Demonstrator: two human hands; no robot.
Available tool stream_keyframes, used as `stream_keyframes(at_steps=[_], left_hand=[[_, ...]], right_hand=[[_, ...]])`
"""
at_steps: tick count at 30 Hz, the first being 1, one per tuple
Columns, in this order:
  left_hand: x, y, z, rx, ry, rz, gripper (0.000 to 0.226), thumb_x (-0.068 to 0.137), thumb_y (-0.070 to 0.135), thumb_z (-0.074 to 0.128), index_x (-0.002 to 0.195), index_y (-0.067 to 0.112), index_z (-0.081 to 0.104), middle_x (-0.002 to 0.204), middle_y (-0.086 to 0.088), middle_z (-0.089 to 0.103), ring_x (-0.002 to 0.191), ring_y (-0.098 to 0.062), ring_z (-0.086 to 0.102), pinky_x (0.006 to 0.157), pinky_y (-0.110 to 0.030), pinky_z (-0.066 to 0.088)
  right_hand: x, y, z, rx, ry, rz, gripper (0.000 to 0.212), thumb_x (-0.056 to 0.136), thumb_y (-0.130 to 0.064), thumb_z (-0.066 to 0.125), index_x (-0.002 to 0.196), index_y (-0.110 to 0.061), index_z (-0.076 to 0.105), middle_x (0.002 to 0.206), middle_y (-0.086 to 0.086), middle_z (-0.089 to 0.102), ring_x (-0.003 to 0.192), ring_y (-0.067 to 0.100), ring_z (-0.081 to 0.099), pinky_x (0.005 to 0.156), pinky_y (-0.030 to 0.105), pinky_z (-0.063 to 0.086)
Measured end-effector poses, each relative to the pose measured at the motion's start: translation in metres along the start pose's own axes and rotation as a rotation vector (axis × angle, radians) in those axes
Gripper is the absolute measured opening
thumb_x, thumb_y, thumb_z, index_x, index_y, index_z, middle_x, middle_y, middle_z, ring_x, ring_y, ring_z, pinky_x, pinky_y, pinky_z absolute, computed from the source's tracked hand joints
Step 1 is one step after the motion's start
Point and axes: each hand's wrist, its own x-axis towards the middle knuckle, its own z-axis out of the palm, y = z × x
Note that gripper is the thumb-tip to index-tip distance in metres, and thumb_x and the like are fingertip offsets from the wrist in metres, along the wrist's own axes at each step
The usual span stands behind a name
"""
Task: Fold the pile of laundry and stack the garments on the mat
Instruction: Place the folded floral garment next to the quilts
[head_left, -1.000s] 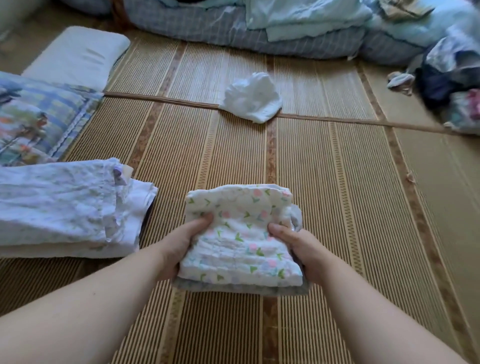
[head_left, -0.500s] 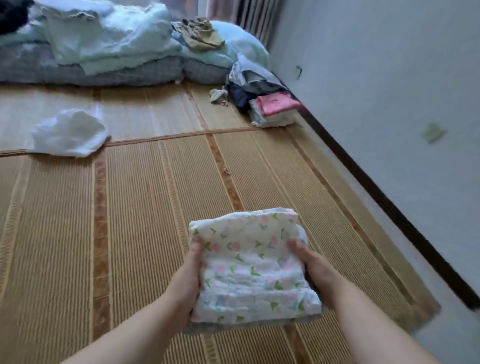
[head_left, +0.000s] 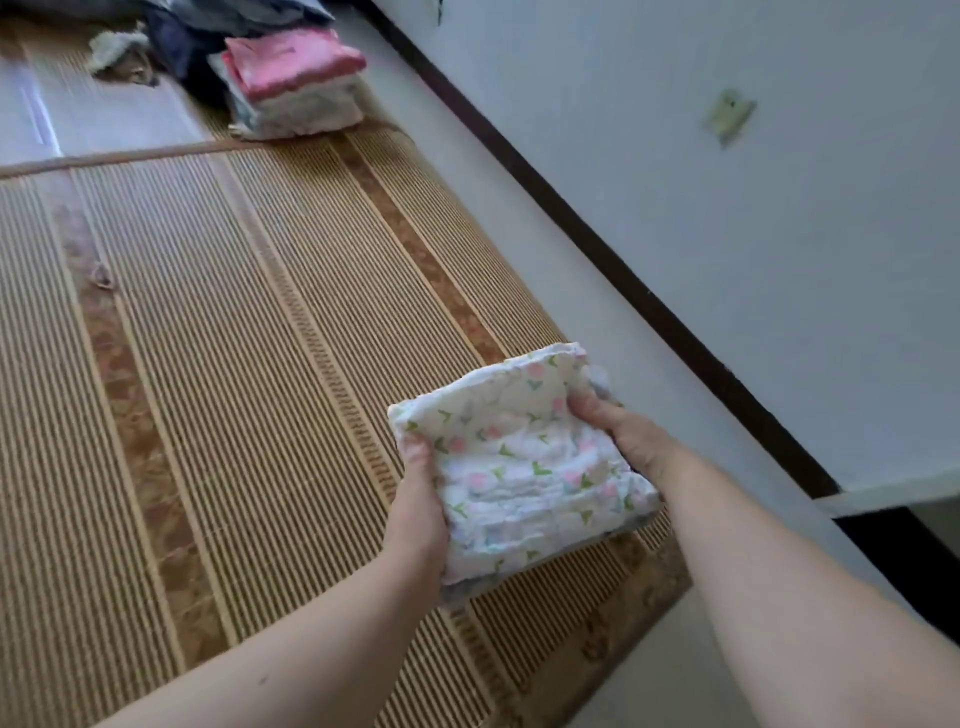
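Observation:
A folded white garment with pink and green flower print hangs just above the right edge of the striped straw mat. My left hand grips its left side, thumb on top. My right hand grips its right side, thumb on the cloth. A grey layer shows under the folded bundle. A stack of folded garments topped by a pink one stands at the far end of the mat near the wall.
A white wall with a dark baseboard runs along the right, with a strip of pale floor between it and the mat. Dark loose clothes lie at the top behind the pink stack.
The view has swung right and both hands have carried the flowered bundle rightwards to the mat's right edge. The white crumpled cloth and the bedding have left the view.

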Motion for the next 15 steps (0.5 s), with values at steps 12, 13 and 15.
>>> stream_keyframes(at_steps=[12,13,15], left_hand=[[0.022,-0.004,0.007,0.838,0.449,0.6,0.092,0.079,0.05,0.062,0.15,0.036,0.004,0.153,-0.001,0.019,0.139,-0.029,0.026,0.108,-0.056,0.035],[0.017,-0.001,0.008,0.905,0.438,0.653,0.096,0.08,0.045,0.064,0.15,0.035,-0.001,0.155,0.001,0.014,0.142,-0.027,0.019,0.113,-0.055,0.029],[0.003,0.008,0.008,1.03,0.407,0.761,0.097,0.081,0.043,0.065,0.15,0.035,-0.004,0.157,0.003,0.006,0.146,-0.022,0.007,0.118,-0.045,0.013]], right_hand=[[0.001,0.013,-0.004,-0.917,0.486,-0.444,0.078,0.082,-0.053,0.058,0.148,-0.029,0.025,0.144,0.006,0.042,0.129,0.026,0.044,0.104,0.047,0.04],[-0.006,0.011,0.002,-0.969,0.486,-0.49,0.071,0.084,-0.044,0.059,0.147,-0.029,0.029,0.145,0.005,0.041,0.13,0.025,0.043,0.105,0.049,0.039],[-0.024,0.005,0.018,-1.06,0.47,-0.579,0.066,0.085,-0.032,0.059,0.146,-0.027,0.034,0.149,0.004,0.038,0.135,0.023,0.037,0.11,0.049,0.033]])
